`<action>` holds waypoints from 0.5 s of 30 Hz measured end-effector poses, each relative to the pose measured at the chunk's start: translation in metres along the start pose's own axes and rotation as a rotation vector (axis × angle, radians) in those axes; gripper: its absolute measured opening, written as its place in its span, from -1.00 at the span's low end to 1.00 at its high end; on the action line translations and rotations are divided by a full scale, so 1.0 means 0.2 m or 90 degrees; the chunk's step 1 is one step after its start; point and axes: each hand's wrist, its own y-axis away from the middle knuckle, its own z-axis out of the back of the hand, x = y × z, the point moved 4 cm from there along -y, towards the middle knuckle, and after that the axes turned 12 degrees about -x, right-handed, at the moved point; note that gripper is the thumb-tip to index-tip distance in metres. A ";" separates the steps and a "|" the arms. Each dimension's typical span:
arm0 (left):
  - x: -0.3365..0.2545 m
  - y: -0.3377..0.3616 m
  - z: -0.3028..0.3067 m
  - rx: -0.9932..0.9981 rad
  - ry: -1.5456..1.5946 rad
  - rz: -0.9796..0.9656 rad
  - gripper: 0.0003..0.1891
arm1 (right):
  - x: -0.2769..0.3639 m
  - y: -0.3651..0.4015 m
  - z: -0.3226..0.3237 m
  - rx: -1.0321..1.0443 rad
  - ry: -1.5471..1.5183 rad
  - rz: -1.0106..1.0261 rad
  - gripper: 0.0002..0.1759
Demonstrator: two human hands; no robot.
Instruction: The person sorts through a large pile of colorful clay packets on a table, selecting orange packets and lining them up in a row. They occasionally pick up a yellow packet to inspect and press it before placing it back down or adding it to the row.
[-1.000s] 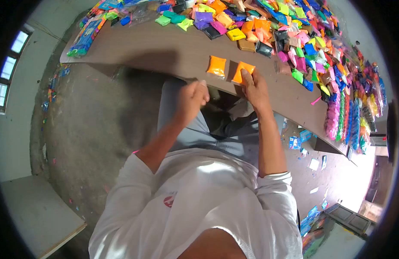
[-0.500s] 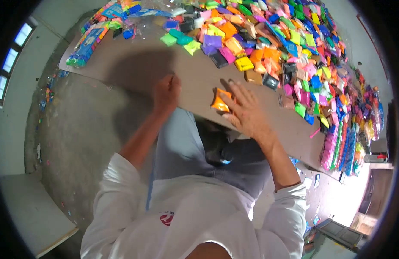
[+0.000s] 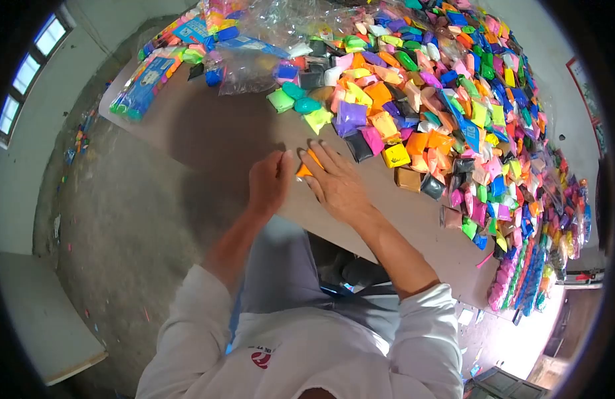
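My right hand (image 3: 337,186) lies palm down on the brown tabletop, its fingers stretched out over a small shiny orange packet (image 3: 303,171). Only part of the packet shows, between and left of the fingers. Just to the left, my left hand (image 3: 269,183) is closed with its fingers curled in. What it holds, if anything, is hidden. Beyond my hands, the near edge of a large heap of coloured packets includes a lime-green packet (image 3: 317,120), a purple packet (image 3: 351,118) and a yellow packet (image 3: 396,155).
The brown table (image 3: 414,233) has its near edge in front of my lap. Clear plastic bags (image 3: 244,73) lie at the back left beside a pack with a blue label (image 3: 144,86). Strips of packets (image 3: 520,256) hang together at the right end. A pink stick (image 3: 484,259) lies near them.
My right hand and the orange packet have moved left, close beside my left hand. The left hand stays closed. The view has shifted, so the heap appears lower.
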 end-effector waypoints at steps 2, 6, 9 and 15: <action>0.02 0.00 -0.01 -0.008 0.022 0.015 -0.62 | 0.01 -0.10 -0.07 -0.016 -0.016 -0.012 -0.46; 0.03 0.01 -0.01 -0.038 0.089 0.047 -0.62 | 0.03 -0.21 -0.16 -0.057 0.007 -0.016 -0.45; 0.06 0.01 -0.01 -0.020 0.160 0.126 -0.61 | -0.01 -0.22 -0.12 -0.183 -0.007 -0.011 -0.50; 0.03 0.01 0.02 -0.050 0.152 0.058 -0.59 | -0.39 -0.43 0.30 -0.425 0.162 -0.123 -0.58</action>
